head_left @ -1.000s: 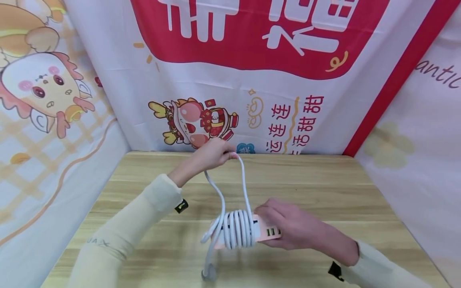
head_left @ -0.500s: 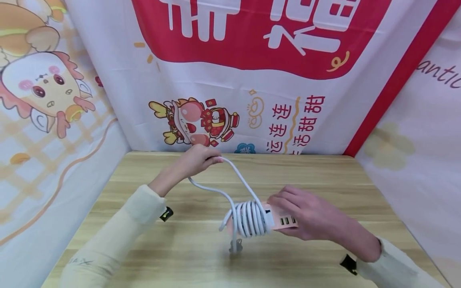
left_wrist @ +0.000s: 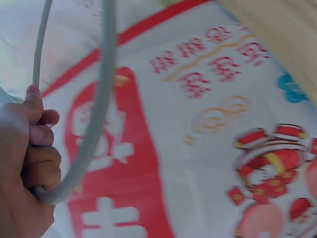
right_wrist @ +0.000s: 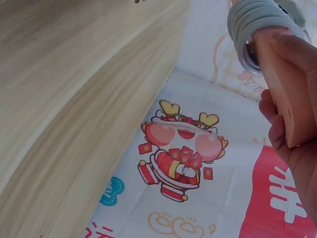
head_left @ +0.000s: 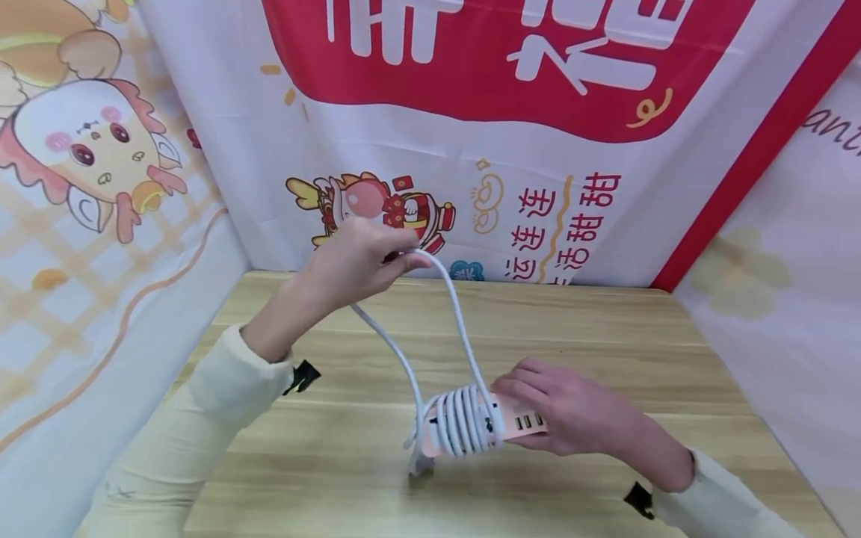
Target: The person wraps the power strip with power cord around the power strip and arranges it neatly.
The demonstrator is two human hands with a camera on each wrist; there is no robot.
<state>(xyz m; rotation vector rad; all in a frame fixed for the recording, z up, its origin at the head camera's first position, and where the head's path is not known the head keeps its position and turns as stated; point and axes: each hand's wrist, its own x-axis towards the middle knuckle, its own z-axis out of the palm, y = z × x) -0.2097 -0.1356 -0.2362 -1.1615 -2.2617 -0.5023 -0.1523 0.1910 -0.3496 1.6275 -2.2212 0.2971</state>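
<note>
While our right hand (head_left: 572, 411) grips the power strip (head_left: 522, 417), our left hand (head_left: 356, 263), clamped on the cord (left_wrist: 102, 89), has risen, leaving a loop unwrapped

Head view: power strip (head_left: 509, 428) end hidden by right fingers (head_left: 528, 383), plug (head_left: 421, 464) blurred. Left wrist view: cord (left_wrist: 102, 94) cropped at top.

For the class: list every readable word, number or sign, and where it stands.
"幸福": back cloth, white on red, partly cut off.
"运连连", "活甜甜": back cloth, red.
"ant…": right-hand cloth, cut off.
Sign in blue flower: too small.
Mark on left sleeve: blurred.
Power strip: none legible.
</note>
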